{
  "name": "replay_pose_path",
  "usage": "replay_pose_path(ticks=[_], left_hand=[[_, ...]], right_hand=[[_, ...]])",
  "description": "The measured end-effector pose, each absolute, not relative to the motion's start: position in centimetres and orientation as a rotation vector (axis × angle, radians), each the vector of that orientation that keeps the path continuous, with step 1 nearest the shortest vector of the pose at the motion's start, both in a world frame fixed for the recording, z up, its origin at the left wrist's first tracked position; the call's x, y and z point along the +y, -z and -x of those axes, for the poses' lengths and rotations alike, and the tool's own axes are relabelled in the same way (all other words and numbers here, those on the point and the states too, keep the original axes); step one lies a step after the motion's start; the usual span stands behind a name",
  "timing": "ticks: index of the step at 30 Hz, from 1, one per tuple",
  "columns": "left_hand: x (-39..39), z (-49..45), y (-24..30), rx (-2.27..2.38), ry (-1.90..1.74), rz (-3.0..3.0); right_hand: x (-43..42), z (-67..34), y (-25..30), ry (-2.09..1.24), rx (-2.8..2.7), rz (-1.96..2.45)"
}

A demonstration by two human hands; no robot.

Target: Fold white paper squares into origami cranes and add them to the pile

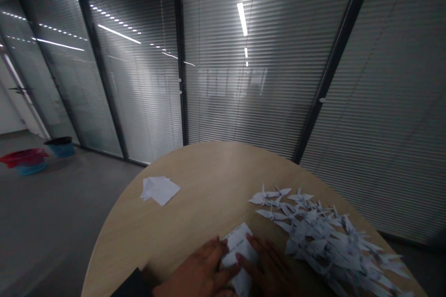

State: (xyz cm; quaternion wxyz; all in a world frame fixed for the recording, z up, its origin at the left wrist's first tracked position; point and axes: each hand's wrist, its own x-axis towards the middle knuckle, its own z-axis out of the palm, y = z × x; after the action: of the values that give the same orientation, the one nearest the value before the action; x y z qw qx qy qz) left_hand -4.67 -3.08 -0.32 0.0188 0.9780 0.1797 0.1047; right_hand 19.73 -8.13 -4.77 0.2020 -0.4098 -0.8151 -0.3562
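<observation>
My left hand [198, 273] and my right hand [268, 269] lie at the near edge of the view, with fingers spread on a folded white paper sheet [239, 251]. The sheet has small printed marks and sits between the hands, its lower part partly hidden by them. To the right of my right hand lies a large heap of folded paper cranes [324, 241]. A small stack of loose white paper squares [160, 190] rests further left on the table, away from both hands.
The rounded light wood tabletop [195, 185] ends at a curved rim. Behind it stand glass partitions with slatted blinds [244, 79]. A red-rimmed basket [24, 160] and a blue bin with a dark liner [59, 147] stand on the grey floor at left.
</observation>
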Motion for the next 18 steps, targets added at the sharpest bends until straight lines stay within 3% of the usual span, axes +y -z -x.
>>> replay_pose_path(ticks=[18], left_hand=[[-2.7, 4.6, 0.7, 0.714, -0.41, -3.054]], right_hand=[[-8.7, -20.1, 2.7, 1.057, -2.322, 1.049]])
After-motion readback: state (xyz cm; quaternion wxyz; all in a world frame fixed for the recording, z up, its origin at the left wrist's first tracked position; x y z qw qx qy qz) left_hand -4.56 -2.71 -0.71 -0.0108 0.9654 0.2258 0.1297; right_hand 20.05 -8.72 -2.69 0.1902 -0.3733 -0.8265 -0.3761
